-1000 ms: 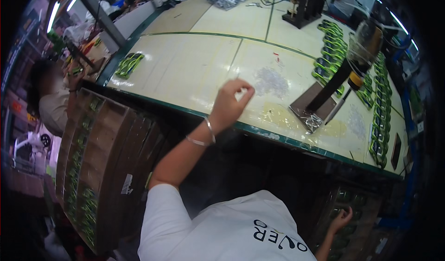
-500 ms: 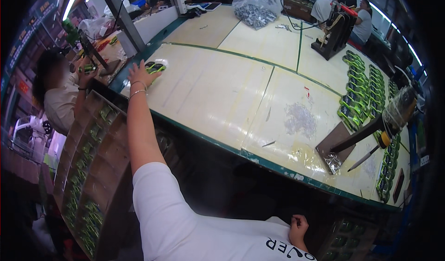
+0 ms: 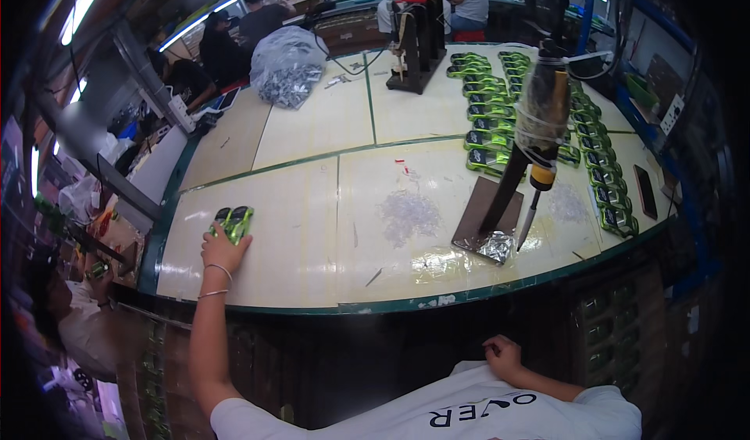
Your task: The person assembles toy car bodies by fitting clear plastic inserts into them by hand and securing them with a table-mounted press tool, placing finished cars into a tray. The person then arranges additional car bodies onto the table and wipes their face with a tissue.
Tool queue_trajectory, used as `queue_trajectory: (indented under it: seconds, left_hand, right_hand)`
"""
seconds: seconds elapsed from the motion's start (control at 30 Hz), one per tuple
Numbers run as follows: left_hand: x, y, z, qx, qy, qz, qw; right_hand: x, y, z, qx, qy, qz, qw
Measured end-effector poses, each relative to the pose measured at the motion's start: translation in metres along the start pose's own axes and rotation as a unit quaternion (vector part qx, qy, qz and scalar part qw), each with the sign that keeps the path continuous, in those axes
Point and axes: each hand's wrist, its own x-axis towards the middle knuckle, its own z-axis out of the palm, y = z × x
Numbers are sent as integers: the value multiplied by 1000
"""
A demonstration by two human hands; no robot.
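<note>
My left hand reaches onto the left part of the table, fingers closed round the near end of a pair of green-and-black toy car bodies. The two lie side by side on the tabletop, dark tops facing up; my fingers hide their near ends. My right hand is held close to my shirt, below the table's front edge, with its fingers curled in and nothing visible in them. Several rows of similar green toy car bodies stand on the right side of the table.
A screwdriver hangs beside a dark stand at the front right. Clear plastic bits lie mid-table. Farther back are a bag of metal parts and a black press. A co-worker sits at left.
The view has turned to the right. My left hand, spread over the toy car bodies at the table's left edge before, now grips them farther in. The right hand stays curled by my shirt.
</note>
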Motion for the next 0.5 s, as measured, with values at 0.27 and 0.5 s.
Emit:
queue_trajectory:
  seconds: [0.27, 0.5]
  left_hand:
    - [-86, 104, -39, -5, -56, 138, 989]
    - [-60, 78, 12, -156, 42, 183, 970]
  right_hand:
    - [9, -30, 6, -31, -134, -49, 989]
    - [11, -161, 27, 104, -173, -425, 882]
